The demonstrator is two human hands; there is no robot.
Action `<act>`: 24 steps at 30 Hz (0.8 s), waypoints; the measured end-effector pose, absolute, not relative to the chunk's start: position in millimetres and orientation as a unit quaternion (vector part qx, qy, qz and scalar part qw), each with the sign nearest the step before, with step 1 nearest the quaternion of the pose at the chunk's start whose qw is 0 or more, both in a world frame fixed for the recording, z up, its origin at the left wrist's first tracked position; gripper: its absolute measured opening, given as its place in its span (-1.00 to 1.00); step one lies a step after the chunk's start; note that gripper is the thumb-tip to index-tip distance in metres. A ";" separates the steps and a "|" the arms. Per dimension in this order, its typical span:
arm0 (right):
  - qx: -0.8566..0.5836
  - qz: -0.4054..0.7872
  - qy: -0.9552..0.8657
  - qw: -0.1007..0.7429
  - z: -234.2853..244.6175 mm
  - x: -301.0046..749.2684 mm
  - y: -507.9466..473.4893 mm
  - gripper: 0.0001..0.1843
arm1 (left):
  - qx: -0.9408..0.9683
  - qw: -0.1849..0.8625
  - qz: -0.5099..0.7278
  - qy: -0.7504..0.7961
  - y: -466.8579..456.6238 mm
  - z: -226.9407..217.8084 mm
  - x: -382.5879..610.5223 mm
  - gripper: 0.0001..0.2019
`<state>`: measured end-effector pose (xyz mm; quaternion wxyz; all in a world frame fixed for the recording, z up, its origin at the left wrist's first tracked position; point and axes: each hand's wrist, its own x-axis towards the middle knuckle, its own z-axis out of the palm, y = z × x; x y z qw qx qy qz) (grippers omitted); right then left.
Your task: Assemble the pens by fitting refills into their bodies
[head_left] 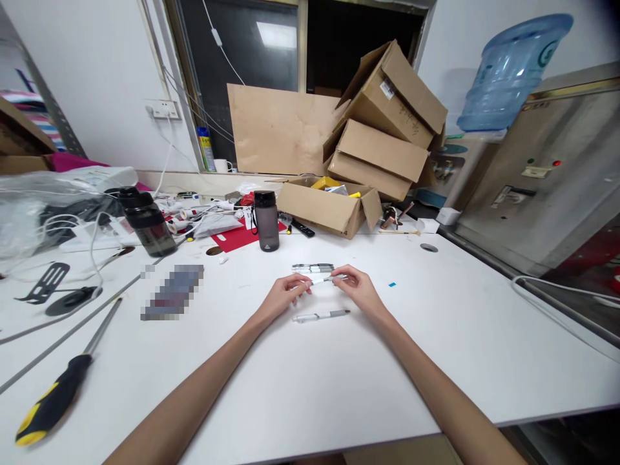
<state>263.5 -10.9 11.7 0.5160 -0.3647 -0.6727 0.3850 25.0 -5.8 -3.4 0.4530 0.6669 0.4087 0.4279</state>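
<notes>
Bare forearms (208, 381) reach over the white tabletop (382, 400). I have the left hand (285, 292) and right hand (357, 287) pinching opposite ends of one slim white pen (320, 280), fingertips closed; I judge its handling unfinished. Nearer lies a grey-gripped pen (320, 316); just beyond, other pens (312, 267) lie together. Which are done, I cannot tell.

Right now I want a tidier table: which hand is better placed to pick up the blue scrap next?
Probably the right hand: the blue scrap lies to its right, and the left hand is farther away. Both hold the pen between them, so the right must let go first.
</notes>
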 end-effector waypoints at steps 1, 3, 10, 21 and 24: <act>-0.365 0.384 -0.674 0.515 12.4 263.6 -11.5 -0.80 | 0.667 0.455 0.424 0.410 -5.9 -3.5 25.0 -0.66; -0.367 0.381 -0.677 0.512 14.0 263.7 -12.8 -0.80 | 0.668 0.454 0.420 0.413 -6.0 -3.6 25.0 -0.65; -0.373 0.375 -0.686 0.500 19.1 262.9 -17.8 -0.76 | 0.680 0.443 0.408 0.417 -5.9 -2.6 25.3 -0.65; -0.424 0.359 -0.696 0.455 22.6 260.4 -25.8 -0.70 | 0.687 0.432 0.425 0.402 -6.2 -1.8 25.4 -0.67; -0.398 0.350 -0.705 0.471 26.2 262.1 -26.3 -0.68 | 0.675 0.439 0.433 0.405 -6.6 -1.3 25.6 -0.66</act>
